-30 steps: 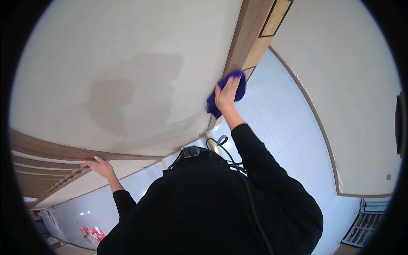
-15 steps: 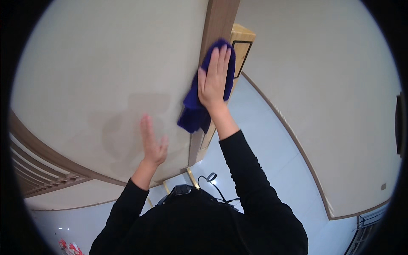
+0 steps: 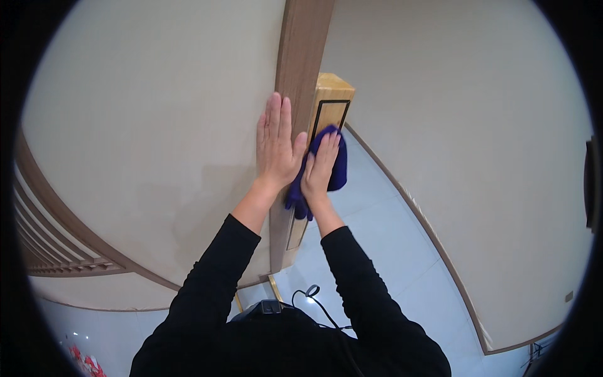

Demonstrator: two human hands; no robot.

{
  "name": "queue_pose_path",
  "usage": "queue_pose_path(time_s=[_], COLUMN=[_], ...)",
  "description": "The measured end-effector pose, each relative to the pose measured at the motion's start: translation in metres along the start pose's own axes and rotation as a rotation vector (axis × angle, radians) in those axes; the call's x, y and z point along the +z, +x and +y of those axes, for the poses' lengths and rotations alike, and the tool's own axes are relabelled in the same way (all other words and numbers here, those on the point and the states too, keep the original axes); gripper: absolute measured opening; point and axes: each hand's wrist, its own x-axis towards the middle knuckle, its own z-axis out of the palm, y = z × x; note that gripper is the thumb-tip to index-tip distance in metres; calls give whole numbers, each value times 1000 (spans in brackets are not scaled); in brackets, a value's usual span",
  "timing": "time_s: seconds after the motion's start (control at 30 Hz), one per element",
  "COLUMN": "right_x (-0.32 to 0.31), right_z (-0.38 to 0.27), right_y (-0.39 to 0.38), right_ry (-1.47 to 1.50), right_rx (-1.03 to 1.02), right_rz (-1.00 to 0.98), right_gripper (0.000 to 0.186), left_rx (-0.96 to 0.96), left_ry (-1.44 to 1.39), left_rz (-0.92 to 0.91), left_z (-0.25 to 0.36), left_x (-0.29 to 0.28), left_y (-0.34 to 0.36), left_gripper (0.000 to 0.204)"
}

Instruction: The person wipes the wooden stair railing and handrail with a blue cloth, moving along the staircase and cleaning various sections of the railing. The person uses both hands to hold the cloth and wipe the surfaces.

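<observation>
A dark purple-blue cloth [image 3: 338, 173] lies against the side of a light yellow wooden post [image 3: 334, 88] with a black inlaid line. My right hand [image 3: 321, 164] holds the cloth pressed there, its fingers laid straight over it and part of the fabric hanging below the palm. To its left, my left hand [image 3: 277, 141] is open and flat, fingers pointing up and thumb out to the side. It overlaps the edge of a brown wooden trim strip [image 3: 300, 56]; whether it touches the surface I cannot tell. Nothing is in the left hand.
A pale beige wall panel [image 3: 144, 94] fills the left, with brown slatted woodwork [image 3: 63, 245] beyond. Another beige wall [image 3: 465, 125] with a brown skirting stands at the right. Shiny pale floor tiles [image 3: 377, 232] lie below. A black cable [image 3: 323, 311] hangs near my body.
My right hand and the cloth have moved from the brown trim onto the yellow post, lower in view. My left hand has risen rightward to the trim. The view has shifted slightly.
</observation>
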Motion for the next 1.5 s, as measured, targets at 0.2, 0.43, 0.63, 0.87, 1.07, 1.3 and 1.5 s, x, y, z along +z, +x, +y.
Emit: queue_pose_path(time_s=[0.2, 0.43, 0.63, 0.87, 1.07, 1.3, 1.5], right_x=[-51, -38, -65, -91, -122, -74, -13], right_z=[-25, 32, -8, 2, -8, 55, 121], right_y=[183, 257, 187, 135, 214, 286, 234], right_ry=[-52, 20, 127, 11, 185, 551, 1192], right_rx=[-106, 149, -283, -389, -144, 538, 1198], right_rz=[-258, -965, -317, -133, -567, -1287, -937], right_gripper=[37, 41, 28, 57, 30, 39, 33], left_rx=[28, 30, 50, 136, 110, 30, -16], left_ry=[230, 326, 301, 205, 300, 227, 273], left_rz=[-4, 22, 91, 113, 115, 25, -110], left_z=[-10, 3, 7, 25, 41, 54, 34], left_x=[17, 30, 27, 27, 17, 20, 21], left_y=[-13, -18, -19, -28, -43, -37, -28], left_gripper=[69, 66, 66, 70, 67, 69, 84])
